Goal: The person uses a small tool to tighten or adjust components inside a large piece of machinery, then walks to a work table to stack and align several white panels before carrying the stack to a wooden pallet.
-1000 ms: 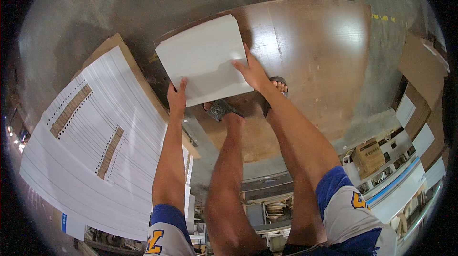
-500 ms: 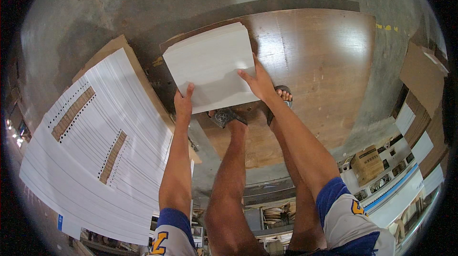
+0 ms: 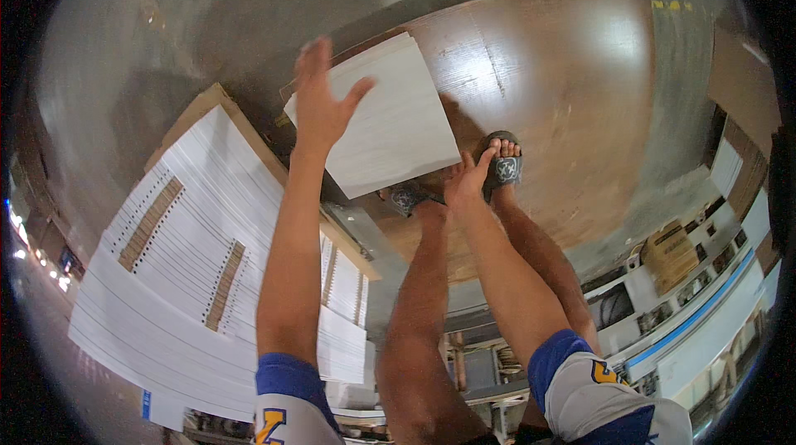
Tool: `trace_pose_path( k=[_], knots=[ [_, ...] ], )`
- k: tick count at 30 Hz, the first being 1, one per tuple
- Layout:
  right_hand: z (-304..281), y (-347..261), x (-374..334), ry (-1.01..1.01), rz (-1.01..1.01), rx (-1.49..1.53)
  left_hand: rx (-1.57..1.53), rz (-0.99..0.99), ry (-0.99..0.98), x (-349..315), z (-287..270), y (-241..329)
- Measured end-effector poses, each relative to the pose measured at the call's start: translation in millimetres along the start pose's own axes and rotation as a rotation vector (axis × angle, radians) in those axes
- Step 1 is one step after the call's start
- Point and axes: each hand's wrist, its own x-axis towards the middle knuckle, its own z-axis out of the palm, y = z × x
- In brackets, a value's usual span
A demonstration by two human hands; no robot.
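Note:
A stack of white rectangular sheets or thin boards (image 3: pixel 394 118) rests at a slant on the left part of a brown wooden board (image 3: pixel 564 147). Over the stack's left edge, my left hand (image 3: pixel 325 105) is raised with its thumb spread from its fingers, slightly blurred. It holds nothing. My right hand (image 3: pixel 468 180) is at the stack's near right corner, fingers stretched out and thumb up. Whether its fingertips touch the corner I cannot tell.
On the left stands a large pile of white panels (image 3: pixel 178 279) with rows of small holes, against a brown cardboard-like edge (image 3: pixel 207 105). My sandalled foot (image 3: pixel 504 165) stands on the wooden board. A cardboard box (image 3: pixel 672 256) and cardboard sheets (image 3: pixel 746 80) lie at right.
Both hands have let go of the stack. My left hand has moved up and away from its side, my right hand down to the near right corner. The view has shifted somewhat.

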Motion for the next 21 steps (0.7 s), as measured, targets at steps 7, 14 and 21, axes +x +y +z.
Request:
trace_pose_path(
  k=[7, 14, 21],
  knots=[
    [-3.3, 18.3, 12.5, -0.457, 0.183, 0.351, 0.018, 0.074, -0.748, 100.5, 48.1, 47.6],
    [1.4, 8.7, 8.9, -0.455, 0.101, 0.257, 0.03, -0.051, -0.822, 98.7, 56.1, 56.8],
    [-2.5, -0.1, 13.6, -0.399, 0.099, -0.007, 0.079, -0.068, -0.791, 101.1, 59.1, 60.5]
  ],
)
